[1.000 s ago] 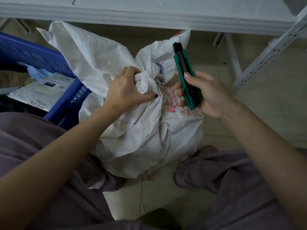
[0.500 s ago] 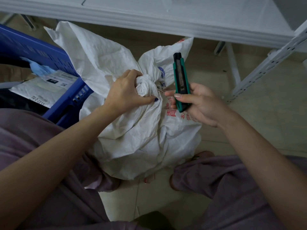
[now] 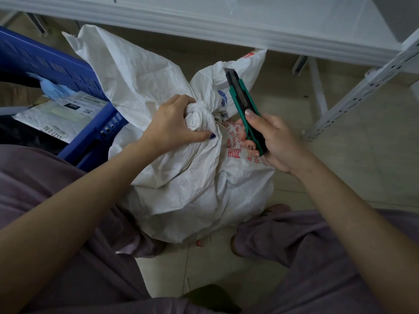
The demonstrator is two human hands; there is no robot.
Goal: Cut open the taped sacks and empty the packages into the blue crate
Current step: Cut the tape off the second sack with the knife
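At the far left a blue crate (image 3: 74,71) stands on the floor, its slotted wall turned toward the sack. Inside it lie a white package (image 3: 52,118) with a printed label and, behind that, a pale blue one (image 3: 54,89). Just beside the crate's near corner sits the white woven sack (image 3: 181,189), on the tiled floor (image 3: 351,177) between the person's purple trouser legs (image 3: 68,189). Its loose upper flap rises to the left along the crate wall, and red print shows on its right side. The sack's neck (image 3: 200,113) is gathered into a tight twisted bunch. The left hand (image 3: 170,128) grips this neck from the left, fingers curled over the top and thumb pressed across the cloth below it. Whether tape binds the neck cannot be told.

Right of the bunch, the right hand (image 3: 276,141) holds a green utility knife (image 3: 246,112), with fingers wrapped under the lower handle and the thumb laid on its top face. The dark blade (image 3: 231,78) juts out of the body and points up and away, tilted left, apart from the neck. Further right a white perforated shelf post (image 3: 362,91) slants down to the floor, and a white shelf board (image 3: 226,19) runs across the top.
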